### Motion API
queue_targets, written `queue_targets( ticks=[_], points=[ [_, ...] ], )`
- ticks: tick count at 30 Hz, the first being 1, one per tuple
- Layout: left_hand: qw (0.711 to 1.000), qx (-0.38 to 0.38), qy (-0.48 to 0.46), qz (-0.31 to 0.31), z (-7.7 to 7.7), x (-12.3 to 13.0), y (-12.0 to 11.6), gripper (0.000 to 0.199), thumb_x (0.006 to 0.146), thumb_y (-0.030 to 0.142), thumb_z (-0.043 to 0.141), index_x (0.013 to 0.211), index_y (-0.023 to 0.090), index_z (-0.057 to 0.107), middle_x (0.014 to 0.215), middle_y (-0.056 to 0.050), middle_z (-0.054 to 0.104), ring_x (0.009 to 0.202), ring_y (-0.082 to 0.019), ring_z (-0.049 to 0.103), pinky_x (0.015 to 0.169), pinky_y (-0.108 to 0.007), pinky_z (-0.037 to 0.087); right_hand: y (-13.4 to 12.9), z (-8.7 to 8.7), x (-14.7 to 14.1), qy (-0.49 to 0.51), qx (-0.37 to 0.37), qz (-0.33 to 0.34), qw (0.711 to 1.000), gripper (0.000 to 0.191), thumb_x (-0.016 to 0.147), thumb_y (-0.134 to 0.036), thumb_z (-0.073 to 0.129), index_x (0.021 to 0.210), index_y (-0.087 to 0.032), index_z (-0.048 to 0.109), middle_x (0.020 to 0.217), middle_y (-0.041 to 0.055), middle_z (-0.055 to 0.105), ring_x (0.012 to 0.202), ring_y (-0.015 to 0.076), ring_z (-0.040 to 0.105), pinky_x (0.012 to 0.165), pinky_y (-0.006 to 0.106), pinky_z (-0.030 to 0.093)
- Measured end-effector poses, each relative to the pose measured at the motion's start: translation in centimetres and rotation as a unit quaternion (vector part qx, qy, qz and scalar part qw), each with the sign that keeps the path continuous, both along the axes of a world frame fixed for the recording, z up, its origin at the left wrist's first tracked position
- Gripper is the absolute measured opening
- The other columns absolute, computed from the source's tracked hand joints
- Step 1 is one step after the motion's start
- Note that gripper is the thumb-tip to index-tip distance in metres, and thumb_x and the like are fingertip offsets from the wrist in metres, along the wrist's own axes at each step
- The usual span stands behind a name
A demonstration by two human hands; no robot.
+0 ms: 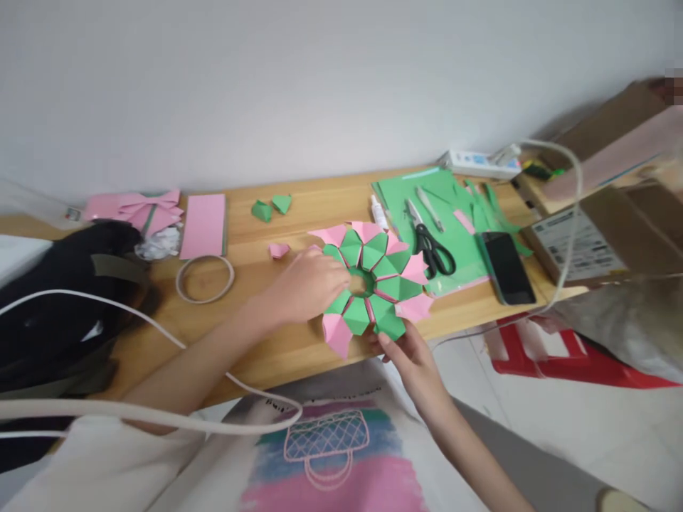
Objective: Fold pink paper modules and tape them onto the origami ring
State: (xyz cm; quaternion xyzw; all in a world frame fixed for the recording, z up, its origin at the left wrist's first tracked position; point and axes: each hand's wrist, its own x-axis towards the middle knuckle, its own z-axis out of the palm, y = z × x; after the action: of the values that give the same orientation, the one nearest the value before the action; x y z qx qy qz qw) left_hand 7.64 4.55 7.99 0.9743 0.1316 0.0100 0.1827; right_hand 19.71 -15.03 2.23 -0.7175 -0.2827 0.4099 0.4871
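Note:
A ring of folded green paper units with pink pointed tips, the paper wreath [393, 288], is held over the wooden table's front part. My left hand [314, 283] grips its left side, fingers closed on the units and covering part of them. At the lower right edge, my right hand [401, 350] pinches a green unit between thumb and fingers. A small folded pink piece [278, 250] lies left of the wreath, just behind my left hand. Two folded green pieces [262, 210] rest farther back.
Black scissors [433, 249], a glue bottle [378, 212] and green sheets [398, 190] lie right of the wreath, beside a phone [509, 269]. A tape roll [205, 279] and pink paper [203, 226] are left. White cables [160, 419] cross the foreground; cardboard boxes [602, 235] stand right.

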Motion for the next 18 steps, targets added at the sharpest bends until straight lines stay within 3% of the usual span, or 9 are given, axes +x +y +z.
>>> queue_targets(
  ticks=[6,12,18],
  points=[
    [0.997,0.052,0.046,0.025,1.4,-0.3,-2.9,0.030,0.092,0.018,0.042,0.071,0.017,0.063,0.076,-0.005,0.067,0.081,-0.022,0.061,0.074,-0.032,0.039,1.7,0.2,1.4,0.006,0.014,0.019,1.000,0.038,0.071,-0.055,0.062,0.080,-0.020,0.051,0.064,0.0014,0.063,0.056,0.0140,0.058,0.055,0.028,0.049],
    [0.996,0.032,0.079,0.026,1.4,-0.6,-6.0,0.034,0.093,0.038,0.047,0.073,0.016,0.065,0.071,-0.007,0.068,0.073,-0.024,0.063,0.069,-0.033,0.041,3.9,2.4,5.6,0.014,-0.018,0.141,0.990,0.036,0.059,-0.046,0.075,0.073,-0.018,0.056,0.050,-0.0022,0.059,0.046,0.0114,0.053,0.048,0.025,0.045],
    [0.995,0.013,0.095,0.039,1.5,0.8,-7.2,0.030,0.090,0.036,0.052,0.072,0.016,0.065,0.074,-0.006,0.069,0.076,-0.023,0.064,0.068,-0.032,0.042,8.8,3.5,8.9,-0.027,0.022,0.236,0.971,0.029,0.060,-0.037,0.075,0.075,-0.017,0.061,0.064,-0.0013,0.064,0.056,0.0113,0.057,0.056,0.026,0.047]
  ],
)
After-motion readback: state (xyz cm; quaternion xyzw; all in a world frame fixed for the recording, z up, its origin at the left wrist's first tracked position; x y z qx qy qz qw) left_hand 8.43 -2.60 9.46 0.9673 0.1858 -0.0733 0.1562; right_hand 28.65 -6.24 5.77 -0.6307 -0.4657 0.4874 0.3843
